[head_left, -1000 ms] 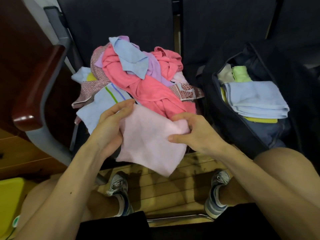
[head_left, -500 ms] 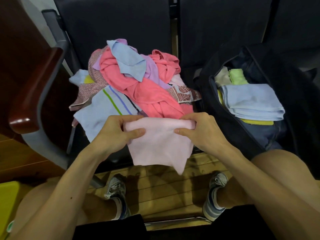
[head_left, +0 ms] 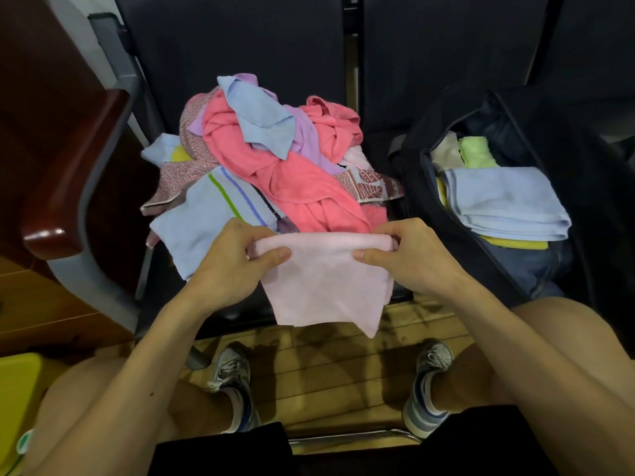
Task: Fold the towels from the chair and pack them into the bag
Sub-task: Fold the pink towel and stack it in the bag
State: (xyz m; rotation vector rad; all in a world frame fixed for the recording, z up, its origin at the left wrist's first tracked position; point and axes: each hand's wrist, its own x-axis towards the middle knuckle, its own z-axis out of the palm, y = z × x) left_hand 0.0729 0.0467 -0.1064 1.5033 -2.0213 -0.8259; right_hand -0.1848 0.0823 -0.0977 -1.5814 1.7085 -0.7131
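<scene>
A pale pink towel (head_left: 326, 286) hangs folded over in front of the chair seat. My left hand (head_left: 233, 266) pinches its top fold at the left end, and my right hand (head_left: 409, 259) pinches the right end. Behind them a heap of loose towels (head_left: 285, 166), pink, light blue, lilac and patterned, lies on the dark chair (head_left: 240, 46). To the right an open dark bag (head_left: 429, 214) stands on the neighbouring seat. Inside it lie a folded light blue towel (head_left: 508, 201) plus green, cream and yellow ones.
A wooden armrest (head_left: 68, 187) on a grey frame stands at the left of the chair. My knees and shoes are below over a wooden floor (head_left: 330, 379). A yellow object (head_left: 17, 383) sits at the lower left corner.
Both hands have taken the pink towel's top edge and folded it over, so the towel now hangs shorter and squarer between them.
</scene>
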